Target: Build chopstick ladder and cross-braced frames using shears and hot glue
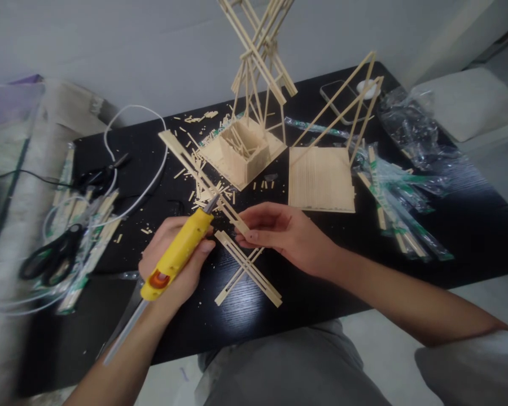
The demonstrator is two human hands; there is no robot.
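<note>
My left hand is closed around a yellow hot glue gun, a glue stick jutting from its back end. The gun's metal nozzle meets, or nearly meets, a long strip of joined wooden sticks. Between thumb and fingers, my right hand pinches the near end of that strip, which slants up to the left. Below the hands, an X-shaped piece of wooden sticks lies on the black table. Whether fresh glue sits on the strip is too small to tell.
Behind stands a stick model with a square box and crossed blades. Right of it is a flat wooden panel with tall stick frames. Bagged sticks lie at right. Scissors, a white cable and stick scraps are at left.
</note>
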